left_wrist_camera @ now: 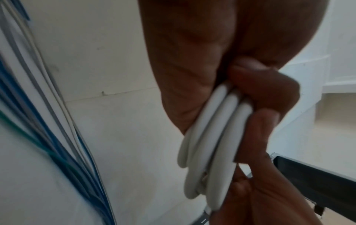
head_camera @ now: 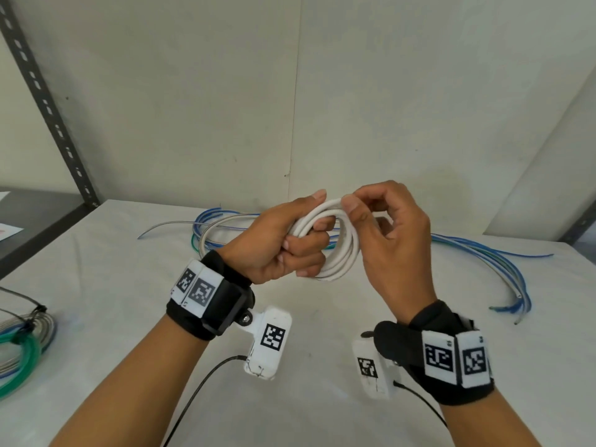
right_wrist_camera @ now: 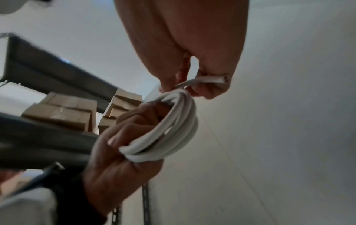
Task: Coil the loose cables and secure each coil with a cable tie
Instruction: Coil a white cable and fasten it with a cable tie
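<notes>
A thick white cable [head_camera: 342, 250] is wound into a small coil held above the table. My left hand [head_camera: 283, 243] grips one side of the coil, fingers curled round its loops [left_wrist_camera: 215, 141]. My right hand [head_camera: 371, 214] pinches the cable's free cut end [right_wrist_camera: 208, 79] between thumb and fingers at the top of the coil [right_wrist_camera: 173, 126]. No cable tie shows in any view.
Loose blue, grey and green cables [head_camera: 483, 256] sprawl across the white table [head_camera: 129, 269] behind my hands. Coiled, tied green and grey cables [head_camera: 22, 343] lie at the left edge. A grey metal shelf [head_camera: 38, 217] stands left, with cardboard boxes [right_wrist_camera: 63, 112].
</notes>
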Demonstrator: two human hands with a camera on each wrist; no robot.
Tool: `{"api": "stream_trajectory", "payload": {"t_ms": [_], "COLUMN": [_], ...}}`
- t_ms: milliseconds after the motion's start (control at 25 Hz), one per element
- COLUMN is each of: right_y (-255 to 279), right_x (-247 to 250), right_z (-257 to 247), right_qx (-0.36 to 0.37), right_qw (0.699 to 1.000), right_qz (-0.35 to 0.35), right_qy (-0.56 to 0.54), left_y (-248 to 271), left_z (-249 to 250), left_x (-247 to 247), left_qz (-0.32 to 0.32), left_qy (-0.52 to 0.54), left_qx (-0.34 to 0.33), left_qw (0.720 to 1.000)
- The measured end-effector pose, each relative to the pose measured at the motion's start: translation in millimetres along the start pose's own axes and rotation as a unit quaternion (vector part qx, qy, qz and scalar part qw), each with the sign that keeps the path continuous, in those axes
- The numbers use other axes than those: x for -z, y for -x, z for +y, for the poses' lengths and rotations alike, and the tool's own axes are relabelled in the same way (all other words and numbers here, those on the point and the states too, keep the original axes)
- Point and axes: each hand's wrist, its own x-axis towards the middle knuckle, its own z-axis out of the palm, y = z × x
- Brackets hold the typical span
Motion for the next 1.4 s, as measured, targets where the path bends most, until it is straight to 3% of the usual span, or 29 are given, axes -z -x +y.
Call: {"api": "stream_trajectory", "payload": {"t_ms": [120, 280, 400, 600, 680, 800, 960, 1080, 1200, 1400], "right_y": [7, 14, 11, 10, 8, 5, 7, 9, 8, 12], "right_x": [-10, -16, -16, -15, -13, -7, -3, -7, -8, -13], "right_z": [-3, -10, -4, -4, -5, 6, 10, 7, 8, 4], "right_qx": [-0.056, -0.163, -0.141, -0.126, -0.109, -0.057, -0.014, -0.003, -0.005, -0.011], "right_qw": [0.994, 0.957, 0.972, 0.978, 0.982, 0.996, 0.999, 0.999, 0.999, 0.998], "right_qz": [-0.045, -0.103, -0.094, -0.035, -0.027, -0.008, -0.030, -0.043, -0.036, -0.058], "right_qy": [-0.080, -0.214, -0.161, -0.163, -0.154, -0.065, 0.012, 0.017, -0.004, -0.018], "left_y": [-1, 0, -4, -13, -15, -13, -8, -9, -14, -19], "left_z": [-1, 1, -1, -11, -14, -14, -4, -5, -14, -22], "left_x": [-2, 2, -3, -25, -28, -23, -18, -28, -44, -39], "left_qz": [-0.004, -0.022, 0.002, 0.125, 0.185, 0.259, 0.210, 0.219, 0.258, 0.356], "left_qy": [0.044, 0.077, 0.049, -0.070, -0.129, -0.269, -0.243, -0.247, -0.212, -0.197], "left_qx": [0.002, -0.016, -0.029, -0.064, -0.095, -0.157, -0.083, -0.091, -0.146, -0.170], "left_qw": [0.999, 0.997, 0.998, 0.988, 0.970, 0.914, 0.943, 0.939, 0.931, 0.897]}}
